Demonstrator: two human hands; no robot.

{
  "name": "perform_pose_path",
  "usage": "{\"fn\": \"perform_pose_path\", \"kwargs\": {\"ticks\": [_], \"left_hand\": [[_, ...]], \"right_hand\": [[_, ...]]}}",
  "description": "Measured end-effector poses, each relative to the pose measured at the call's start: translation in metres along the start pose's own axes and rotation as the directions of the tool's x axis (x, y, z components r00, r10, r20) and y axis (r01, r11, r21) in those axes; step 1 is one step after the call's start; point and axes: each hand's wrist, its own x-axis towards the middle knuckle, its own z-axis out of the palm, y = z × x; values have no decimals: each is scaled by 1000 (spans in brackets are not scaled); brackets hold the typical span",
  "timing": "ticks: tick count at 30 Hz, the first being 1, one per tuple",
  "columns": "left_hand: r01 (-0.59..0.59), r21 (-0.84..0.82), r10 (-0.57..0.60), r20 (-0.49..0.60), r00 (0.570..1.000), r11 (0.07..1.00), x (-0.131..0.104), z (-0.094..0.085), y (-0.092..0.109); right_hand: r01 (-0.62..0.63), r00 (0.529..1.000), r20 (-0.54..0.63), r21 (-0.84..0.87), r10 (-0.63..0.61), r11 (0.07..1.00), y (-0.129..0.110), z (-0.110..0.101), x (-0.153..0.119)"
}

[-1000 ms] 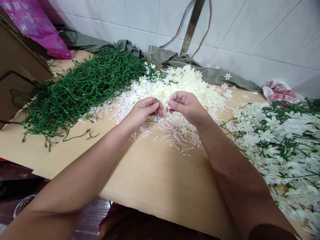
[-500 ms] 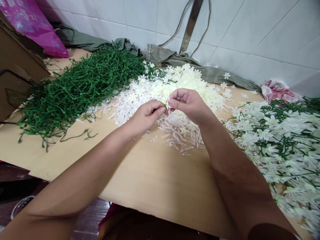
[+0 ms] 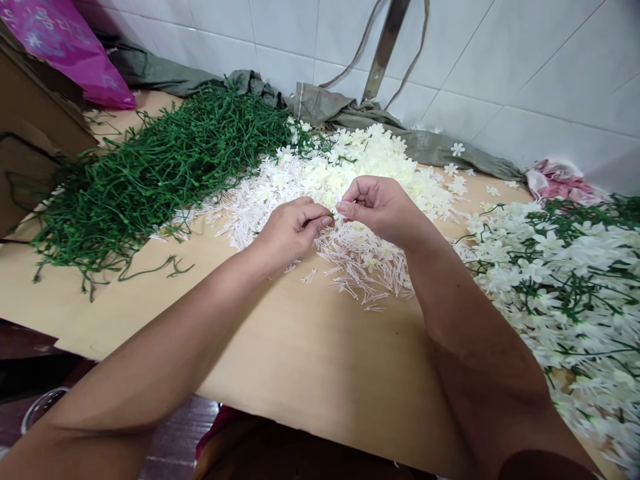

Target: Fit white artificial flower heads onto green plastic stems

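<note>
Big pile of green stems (image 3: 165, 173) on the L side of the worktop (image 3: 300, 353). Then the L hand (image 3: 295, 227), pinching a green stem (image 3: 332, 215) w/ its fingers. 1 sec ago there was a gap b/w the hands; now it's right up by the R hand (image 3: 377, 208), stem mostly hidden. R fingers closed on a tiny white bit (image 3: 339, 199), can't tell what exactly. Stemmed white blooms (image 3: 565, 267) far R.

The green stems (image 3: 165, 167) look like moulded plastic with a faint sheen; the white blossoms (image 3: 375, 157) look like thin, matt cloth. Smooth, matt brown paper or card covers the counter (image 3: 280, 353). The purple bag (image 3: 93, 60) is glossy plastic, the box (image 3: 43, 127) matt cardboard, the bar (image 3: 384, 57) shiny metal, the wall tiles (image 3: 505, 57) smooth and glazed.
</note>
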Motion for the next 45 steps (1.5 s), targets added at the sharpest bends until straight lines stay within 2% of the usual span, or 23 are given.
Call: {"fn": "perform_pose_path", "kwargs": {"ticks": [7, 12, 18, 23, 25, 30, 33, 39, 45], "left_hand": [[-49, 42, 46, 60, 997, 998, -1, -1, -1], [-71, 34, 68, 94, 993, 997, -2, -1, -4], [-6, 28, 2, 116, 993, 1000, -2, -1, -5], [76, 54, -82, 120, 989, 996, -1, -5, -2], [97, 46, -103, 132, 986, 994, 0, -6, -2], [104, -76, -89, 184, 979, 992, 0, -6, -6], [121, -133, -94, 199, 976, 984, 0, -6, -8], [143, -108, -115, 231, 966, 984, -1, -6, -10], [112, -96, -85, 251, 964, 989, 0, -6, -11]], "right_hand": [[16, 999, -38, -155, -22, 988, -3, 2, -2], [1, 1000, -10, -120, -2, 993, -1, 5, -2], [-3, 999, -43, -131, -3, 991, -2, 8, -2], [110, 986, -102, -213, -134, 971, 0, 14, -2], [134, 983, -105, -169, -153, 976, 3, 17, -1], [30, 997, -78, 77, -24, 997, 9, 20, 2], [8, 999, -39, 200, 0, 980, 11, 22, 2], [-33, 999, 43, 398, 17, 917, 17, 26, 4], [-100, 988, 153, 578, 13, 810, 25, 28, 4]]}}
